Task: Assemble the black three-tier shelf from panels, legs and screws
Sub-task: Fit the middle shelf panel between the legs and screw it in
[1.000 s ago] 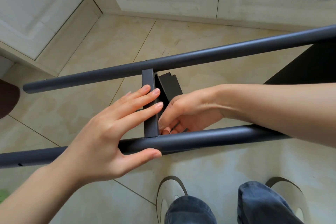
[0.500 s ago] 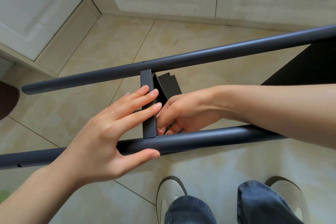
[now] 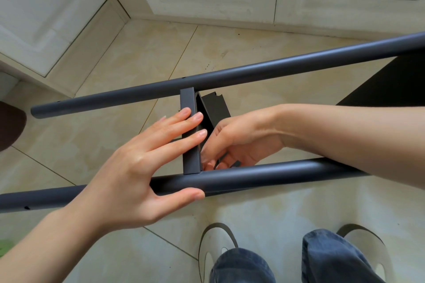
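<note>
Tiled floor [image 3: 142,53], white cabinets behind. Panel [image 3: 190,131] on edge, spanning far leg [image 3: 230,76] to near leg [image 3: 253,176]. Left hand [image 3: 138,163] flat, fingers straight against panel, thumb under near leg. Right hand [image 3: 232,145] curled at the panel/near-leg joint, contents hidden. Right is nearer the joint.

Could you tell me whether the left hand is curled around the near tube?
No, the left hand lies flat with straight fingers across the near tube.

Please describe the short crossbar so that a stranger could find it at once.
Two long dark tubes, a far tube and a near tube, run across the tiled floor. The crossbar spans the gap between them. Unlike the round tubes, it is short and flat-sided.
</note>
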Demonstrator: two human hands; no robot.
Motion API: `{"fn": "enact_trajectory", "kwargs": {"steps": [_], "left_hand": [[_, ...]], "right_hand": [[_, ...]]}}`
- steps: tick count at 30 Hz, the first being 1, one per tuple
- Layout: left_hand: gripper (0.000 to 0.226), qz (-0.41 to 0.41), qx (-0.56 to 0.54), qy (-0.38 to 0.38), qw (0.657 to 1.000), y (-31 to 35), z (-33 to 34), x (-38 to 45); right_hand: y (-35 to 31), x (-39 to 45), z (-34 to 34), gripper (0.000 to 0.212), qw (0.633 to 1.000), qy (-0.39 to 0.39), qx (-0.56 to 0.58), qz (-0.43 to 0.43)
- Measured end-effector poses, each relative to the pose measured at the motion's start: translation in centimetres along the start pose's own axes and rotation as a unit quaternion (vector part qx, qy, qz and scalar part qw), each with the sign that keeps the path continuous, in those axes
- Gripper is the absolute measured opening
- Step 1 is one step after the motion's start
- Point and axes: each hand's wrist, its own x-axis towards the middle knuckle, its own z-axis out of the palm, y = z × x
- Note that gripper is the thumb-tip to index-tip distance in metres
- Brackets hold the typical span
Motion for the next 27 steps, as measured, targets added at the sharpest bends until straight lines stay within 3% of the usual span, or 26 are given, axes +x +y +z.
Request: {"fn": "enact_trajectory", "kwargs": {"steps": [5, 9, 27], "left_hand": [[0.073, -0.002, -0.003, -0.001, 1.000, 0.03, 0.00, 0.08], [0.073, -0.003, 0.001, -0.002, 1.000, 0.01, -0.06, 0.09], [0.073, -0.006, 0.001, -0.004, 1.000, 0.07, -0.11, 0.15]], "right_hand": [[0.28, 0.43, 0.23, 0.034, 1.000, 0.008, -0.005, 0.003], [0.22, 0.65, 0.56, 0.024, 1.000, 0.010, -0.008, -0.012], [-0.09, -0.10, -0.09, 0.023, 0.999, 0.004, -0.044, 0.011]]}}
